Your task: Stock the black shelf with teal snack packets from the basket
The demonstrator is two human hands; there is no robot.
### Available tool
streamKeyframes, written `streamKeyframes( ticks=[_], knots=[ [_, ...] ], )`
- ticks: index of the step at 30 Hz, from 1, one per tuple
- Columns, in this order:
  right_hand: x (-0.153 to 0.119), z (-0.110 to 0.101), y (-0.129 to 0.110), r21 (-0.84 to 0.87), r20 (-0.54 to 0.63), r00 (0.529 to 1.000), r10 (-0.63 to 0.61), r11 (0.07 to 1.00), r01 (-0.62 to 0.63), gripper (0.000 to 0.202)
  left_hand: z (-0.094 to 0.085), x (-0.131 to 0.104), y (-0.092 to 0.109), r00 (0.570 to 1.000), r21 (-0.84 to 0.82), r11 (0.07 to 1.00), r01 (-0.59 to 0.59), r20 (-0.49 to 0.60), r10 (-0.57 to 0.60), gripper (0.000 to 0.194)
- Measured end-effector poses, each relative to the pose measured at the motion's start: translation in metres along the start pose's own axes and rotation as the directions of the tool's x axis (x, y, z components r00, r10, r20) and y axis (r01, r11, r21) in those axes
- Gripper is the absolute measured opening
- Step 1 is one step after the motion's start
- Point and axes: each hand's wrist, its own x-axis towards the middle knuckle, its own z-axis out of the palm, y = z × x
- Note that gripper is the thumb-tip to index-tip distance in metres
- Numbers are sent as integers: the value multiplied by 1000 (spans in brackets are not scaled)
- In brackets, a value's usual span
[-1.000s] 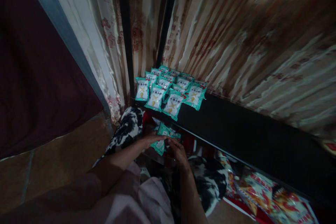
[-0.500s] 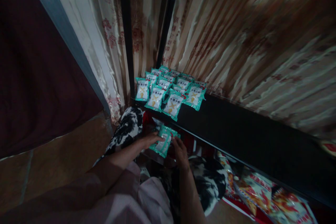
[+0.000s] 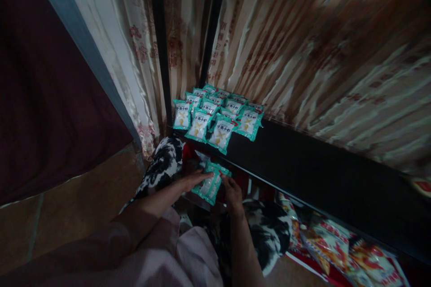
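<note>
Between my hands, in front of my knees, is a green-and-clear snack bag [image 3: 209, 189] with its printed front turned away. My left hand [image 3: 195, 180] grips its left side, the thumb lying across the pack. On the right edge, the fingers of my right hand [image 3: 232, 190] are closed at the upper corner; its far fingers are partly hidden. Just beyond, several matching snack bags [image 3: 220, 133] with white fronts lean in rows at the left end of a black shelf [image 3: 303, 161].
Under the shelf at right, larger red-and-white snack packs [image 3: 336, 242] lie in a red box. Pleated patterned curtains [image 3: 286, 45] hang behind, between dark posts [image 3: 160, 54]. A dark cloth [image 3: 50, 98] hangs at left above the tiled floor [image 3: 84, 202].
The bag and both hands stay nearly in place. My left thumb has shifted slightly up and right on the bag. The view has moved a little.
</note>
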Motion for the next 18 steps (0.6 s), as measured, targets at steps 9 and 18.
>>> streamKeyframes(
  ticks=[9,18],
  knots=[
    [1,1,7,-8,94,995,34,999,-33,52,1,4,-2,999,-137,991,-3,-49,-4,49],
    [6,2,13,-66,99,995,31,998,-24,55,4,11,-4,989,-229,973,40,-129,-71,39]
  ],
)
